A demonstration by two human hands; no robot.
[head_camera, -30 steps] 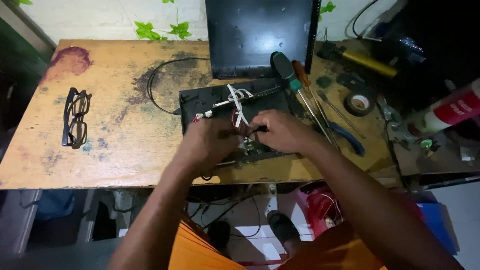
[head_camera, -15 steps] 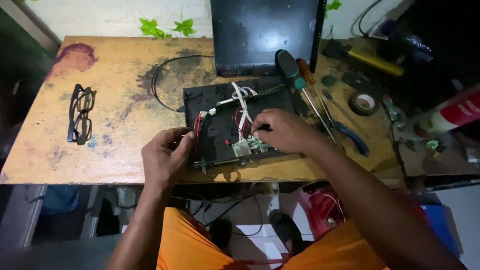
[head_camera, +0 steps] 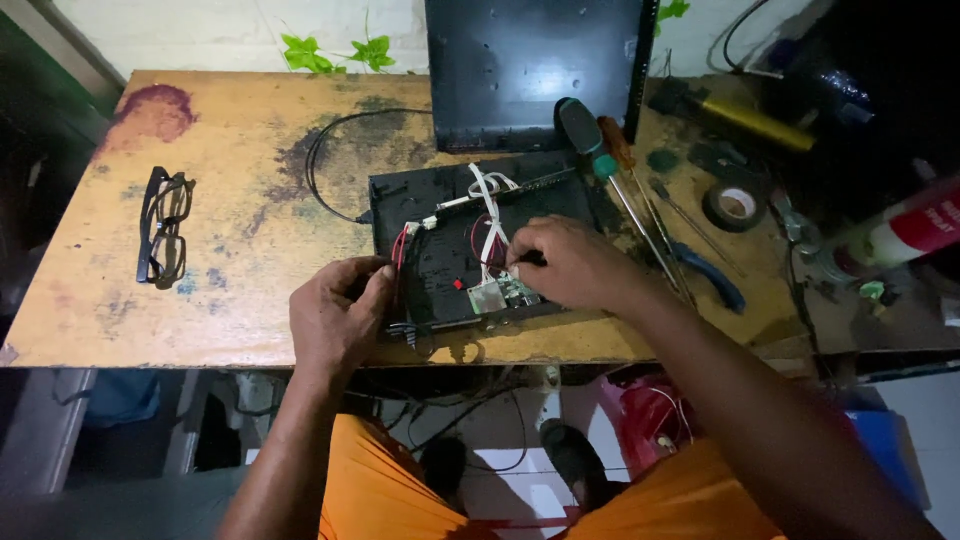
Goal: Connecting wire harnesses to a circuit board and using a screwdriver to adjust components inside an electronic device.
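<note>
left hand [head_camera: 338, 318]: nearest the camera, at the front left edge of the opened black device, fingers curled tight around that edge and the red wires there.
right hand [head_camera: 565, 265]: on the front right part of the device, fingertips pinched together on something small and dark by the wires; what it is cannot be told.
opened black device [head_camera: 440, 260]: lies flat near the front edge of the table, between the two hands, its inside showing.
small circuit board [head_camera: 497, 296]: at the device's front rim, just left of the right hand.
white wires [head_camera: 488, 205]: bundled over the middle of the device.
table [head_camera: 240, 270]: worn, stained yellow wood.
glasses [head_camera: 163, 226]: folded, well to the left.
screwdrivers [head_camera: 600, 150]: just right of the device.
tape roll [head_camera: 735, 205]: farther right.
black panel [head_camera: 535, 70]: upright at the far edge.
</note>
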